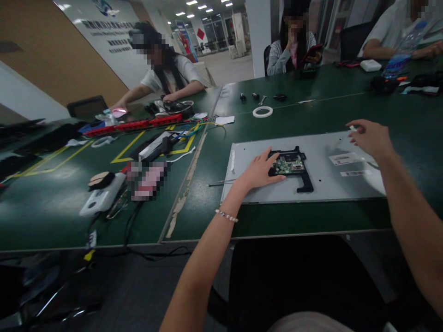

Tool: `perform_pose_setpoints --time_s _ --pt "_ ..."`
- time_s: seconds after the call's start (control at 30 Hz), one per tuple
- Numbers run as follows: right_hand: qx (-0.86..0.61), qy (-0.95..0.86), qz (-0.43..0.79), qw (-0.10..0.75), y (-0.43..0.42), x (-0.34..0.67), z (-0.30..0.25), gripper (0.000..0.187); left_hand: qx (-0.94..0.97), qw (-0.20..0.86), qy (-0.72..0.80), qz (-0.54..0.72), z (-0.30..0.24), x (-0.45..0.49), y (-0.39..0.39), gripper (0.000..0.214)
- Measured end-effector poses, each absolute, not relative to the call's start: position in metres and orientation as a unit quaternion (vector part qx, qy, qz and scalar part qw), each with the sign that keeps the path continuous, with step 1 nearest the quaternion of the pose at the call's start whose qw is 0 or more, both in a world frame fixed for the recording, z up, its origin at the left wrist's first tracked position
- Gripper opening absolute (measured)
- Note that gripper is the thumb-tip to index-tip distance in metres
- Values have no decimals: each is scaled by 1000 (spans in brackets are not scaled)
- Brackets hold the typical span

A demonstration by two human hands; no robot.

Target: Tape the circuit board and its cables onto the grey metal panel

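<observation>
A grey metal panel (321, 177) lies flat on the green table (207, 216) in front of me. A black bracket with a green circuit board (290, 164) sits on the panel. My left hand (260, 170) rests flat on the panel, fingers spread, its fingertips touching the left edge of the board. My right hand (371, 137) hovers over the panel's far right corner, fingers curled, pinching a small white piece (352, 128) that I cannot make out. Two white labels (347, 159) are stuck on the panel's right half.
A white tape ring (262, 111) and small black parts (256, 97) lie beyond the panel. To the left are cables, a red strip (138, 124), a white device (102, 198) and yellow floor-tape marks. Three people sit at the far side. A dark chair (297, 276) is below me.
</observation>
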State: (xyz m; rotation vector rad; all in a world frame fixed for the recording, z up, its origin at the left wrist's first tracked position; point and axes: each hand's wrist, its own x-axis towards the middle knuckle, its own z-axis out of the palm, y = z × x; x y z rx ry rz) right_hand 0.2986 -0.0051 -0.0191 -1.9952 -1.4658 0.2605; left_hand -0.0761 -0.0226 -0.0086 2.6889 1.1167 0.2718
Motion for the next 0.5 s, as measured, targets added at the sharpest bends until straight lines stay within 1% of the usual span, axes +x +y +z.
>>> perform_pose_setpoints --time_s 0.03,0.1,0.23,0.4,0.5 --pt "-755 -553 105 337 -9 299 -15 36 914 107 379 93 -9 -76 -23 81" --pt "-765 -551 75 324 -19 301 -8 30 915 106 377 93 -8 -76 -24 81" --pt "-798 -559 -28 223 -40 312 -4 26 915 104 377 93 -8 -76 -26 82" --pt "-806 -581 -19 115 -66 330 -15 26 915 97 382 93 -9 -75 -26 82" --pt "-791 -607 4 78 -75 342 -26 36 914 95 383 90 -10 -75 -26 81"
